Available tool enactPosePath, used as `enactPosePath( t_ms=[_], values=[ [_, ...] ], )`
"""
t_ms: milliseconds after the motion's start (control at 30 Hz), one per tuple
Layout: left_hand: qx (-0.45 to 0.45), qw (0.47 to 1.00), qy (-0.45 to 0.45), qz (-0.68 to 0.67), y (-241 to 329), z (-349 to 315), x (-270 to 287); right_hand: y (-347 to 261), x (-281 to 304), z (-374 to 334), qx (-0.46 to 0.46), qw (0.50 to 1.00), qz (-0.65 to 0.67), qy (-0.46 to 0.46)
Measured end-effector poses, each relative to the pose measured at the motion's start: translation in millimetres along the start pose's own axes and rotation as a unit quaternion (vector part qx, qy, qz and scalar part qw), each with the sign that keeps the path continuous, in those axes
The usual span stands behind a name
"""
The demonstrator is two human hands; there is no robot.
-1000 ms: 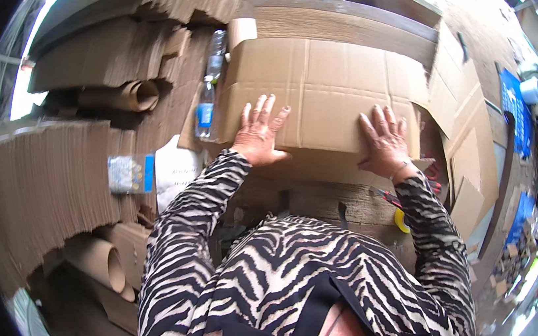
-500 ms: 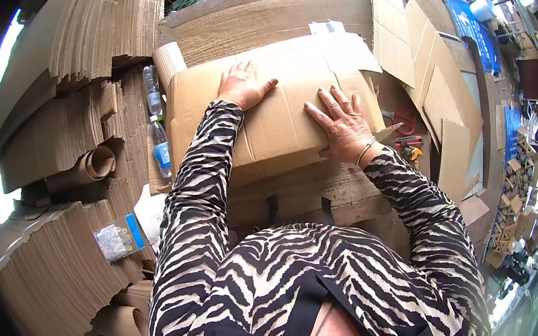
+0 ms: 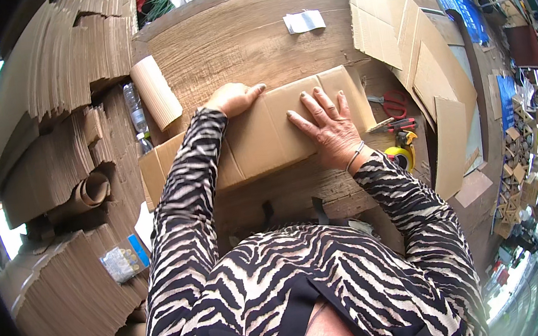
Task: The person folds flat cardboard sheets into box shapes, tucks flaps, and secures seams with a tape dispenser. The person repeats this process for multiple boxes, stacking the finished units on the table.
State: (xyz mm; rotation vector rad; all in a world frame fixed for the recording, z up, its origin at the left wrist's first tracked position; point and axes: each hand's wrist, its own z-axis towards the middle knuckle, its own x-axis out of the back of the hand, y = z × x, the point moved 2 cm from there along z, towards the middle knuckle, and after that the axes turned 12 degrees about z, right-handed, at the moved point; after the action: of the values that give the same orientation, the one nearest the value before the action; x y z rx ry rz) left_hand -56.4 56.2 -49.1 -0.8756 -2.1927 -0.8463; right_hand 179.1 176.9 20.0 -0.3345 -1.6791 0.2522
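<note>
A brown cardboard box (image 3: 257,137) lies across the wooden table in front of me, its long creased face turned up. My left hand (image 3: 233,99) is closed over its far edge, thumb along the edge and the other fingers mostly hidden behind. On the right part of the same face, my right hand (image 3: 329,129) lies flat with fingers spread and wears a bracelet. Just beyond my right hand are red-handled scissors (image 3: 394,104), a red-handled tool (image 3: 401,125) and a yellow tape measure (image 3: 400,156). The box's underside is hidden.
Stacks of cardboard sheets (image 3: 65,297) fill the left side, with a bag of small parts (image 3: 120,263) on them. A corrugated roll (image 3: 157,93) and a plastic bottle (image 3: 136,110) stand left of the box. White paper (image 3: 304,22) lies on the table (image 3: 221,37); loose cardboard panels (image 3: 433,83) lean at right.
The box's far edge has come toward me, so its upper face looks narrower and more table shows beyond it. My left hand has gone from lying flat to curling over that edge.
</note>
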Motion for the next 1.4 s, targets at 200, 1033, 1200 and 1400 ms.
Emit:
enactPosePath(
  t_ms=[200, 1033, 1200, 1400],
  values=[
    [-0.096, 0.983, 0.136, 0.073, 62, -44, 5, 7, -8, -5, 0.021, 0.998, 0.012, 0.055],
    [0.027, 0.986, -0.107, -0.124, 43, 16, 11, 15, -40, -29, 0.061, 0.961, 0.066, 0.261],
    [0.021, 0.97, -0.122, -0.209, 47, -10, -1, 11, -32, -41, 0.051, 0.96, 0.092, 0.259],
    [0.02, 0.988, -0.073, -0.133, 58, -46, -43, -9, -47, -82, 0.056, 0.964, 0.103, 0.237]
  ],
)
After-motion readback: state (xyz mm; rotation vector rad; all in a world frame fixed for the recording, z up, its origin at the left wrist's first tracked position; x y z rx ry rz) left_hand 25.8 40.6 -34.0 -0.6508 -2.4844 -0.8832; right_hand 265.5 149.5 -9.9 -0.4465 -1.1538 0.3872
